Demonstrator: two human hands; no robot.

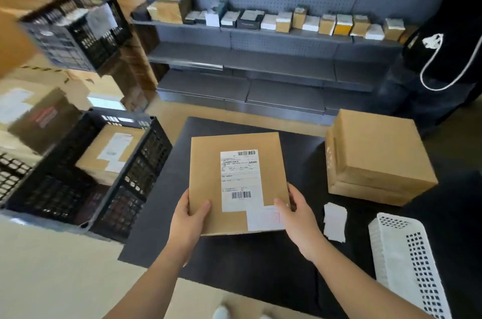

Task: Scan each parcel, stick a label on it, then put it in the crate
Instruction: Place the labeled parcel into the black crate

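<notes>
Parcel [208, 162], flat and brown with a white label [241, 178] on top, sits over the black table [260, 261]. The left hand [189, 217] and right hand [297, 217] grip its near corners, thumbs on top. The black crate [135, 188], beside the table's left edge, holds another labelled box [104, 154]. Stacked boxes [375, 152] and a white basket [407, 261] fill the table's right side.

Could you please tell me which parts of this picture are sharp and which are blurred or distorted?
Head view: the parcel held by the left hand and right hand is sharp, its label crisp; the near crate and the upper crate are smeared by motion blur; the shelf edges bow from wide-angle distortion.
</notes>
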